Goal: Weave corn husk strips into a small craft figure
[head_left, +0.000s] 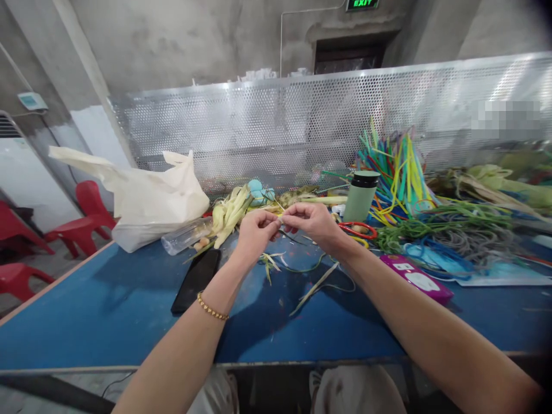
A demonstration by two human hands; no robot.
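My left hand (257, 231) and my right hand (314, 224) meet above the middle of the blue table (142, 333). Both are closed in a pinch, fingertips almost touching, on a thin strip of plant fibre (280, 219) that is mostly hidden by the fingers. A dark narrow strip (293, 237) hangs just below them. On the tabletop underneath lie a small bunch of pale split strips (270, 264), a longer dry strip (313, 291) and a thin green cord (308, 269). Red-handled scissors (365, 231) rest beyond my right wrist.
Left stand a white plastic bag (157, 192), a clear bottle (185, 237), a phone (197, 280) and corn husks (232, 215). Right are a green tumbler (360, 201), a purple box (416, 280), coloured strips (405, 172) and tangled cords (466, 230). A perforated metal panel (241, 132) runs behind.
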